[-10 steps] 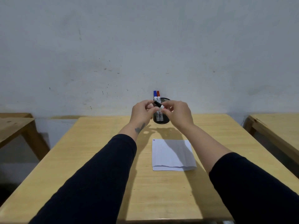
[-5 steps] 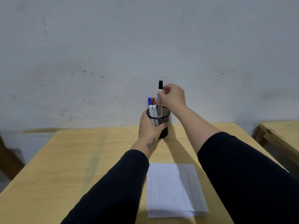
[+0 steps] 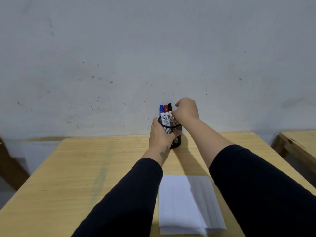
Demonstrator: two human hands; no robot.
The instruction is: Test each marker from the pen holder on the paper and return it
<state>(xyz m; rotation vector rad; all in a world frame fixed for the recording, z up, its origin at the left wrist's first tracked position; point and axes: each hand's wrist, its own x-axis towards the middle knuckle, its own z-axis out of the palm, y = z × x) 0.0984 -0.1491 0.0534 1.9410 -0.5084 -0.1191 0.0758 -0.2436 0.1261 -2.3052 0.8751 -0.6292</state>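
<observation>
A black mesh pen holder (image 3: 177, 130) stands at the far edge of the wooden table (image 3: 85, 168), by the wall. Three capped markers stand upright in it: blue (image 3: 161, 111), red (image 3: 166, 112) and black (image 3: 169, 108). My left hand (image 3: 159, 135) wraps around the holder's left side. My right hand (image 3: 186, 111) is just right of the markers, its fingertips pinched on the black marker's barrel. A folded white paper (image 3: 186, 204) lies flat on the table nearer to me, partly under my right forearm.
A grey wall rises right behind the table. Another wooden table (image 3: 301, 142) stands to the right, across a gap. Part of a wooden leg (image 3: 10, 168) shows at the left edge.
One second ago both hands held the black marker in front of the holder. My left hand then took hold of the holder, and my right hand lowered the black marker into it beside the other two.
</observation>
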